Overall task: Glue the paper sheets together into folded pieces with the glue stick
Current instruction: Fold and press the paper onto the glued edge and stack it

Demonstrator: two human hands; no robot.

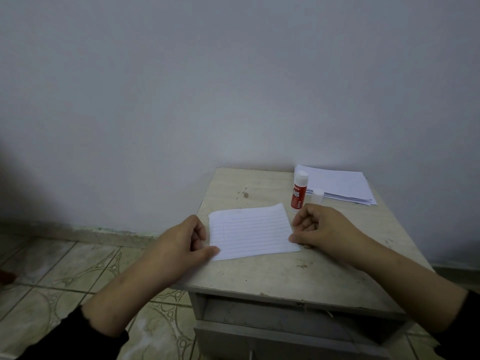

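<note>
A lined white paper piece lies flat in the middle of a small worn table. My left hand presses its near left corner with the thumb, fingers curled. On the other side, my right hand pinches the near right corner between thumb and finger. A red and white glue stick stands upright just behind my right hand, its top white. Its clear cap stands beside it on the right.
A stack of white sheets lies at the table's back right corner against the grey wall. An open drawer slot shows under the tabletop. Patterned floor tiles spread to the left of the table.
</note>
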